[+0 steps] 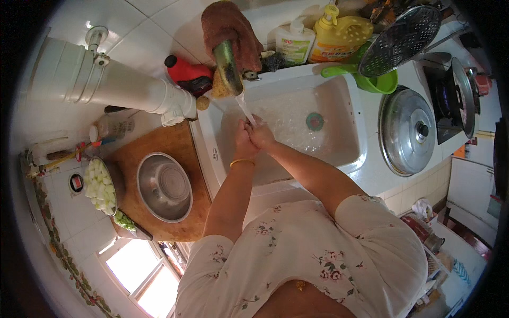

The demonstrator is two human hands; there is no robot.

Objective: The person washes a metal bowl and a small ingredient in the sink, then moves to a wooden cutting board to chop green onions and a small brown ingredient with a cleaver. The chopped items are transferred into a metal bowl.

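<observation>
Under the stream of water [246,106] from the faucet [228,65], my left hand [244,140] and my right hand [260,134] are pressed together. Both are over the left part of the white sink [338,103]. A yellow bracelet circles my left wrist. The fingers overlap, so whether anything lies between the palms is hidden. Water spreads across the basin floor around the green drain strainer [314,121]. A brown cloth [226,24] drapes over the faucet's upper part.
On the left, a wooden board [131,143] bears a metal bowl [165,187] and a pot of pale cut vegetable [99,187]. Bottles [294,43], a green dipper [375,81] and a perforated metal skimmer [401,39] line the sink's back. A domed lid [407,131] lies right of it.
</observation>
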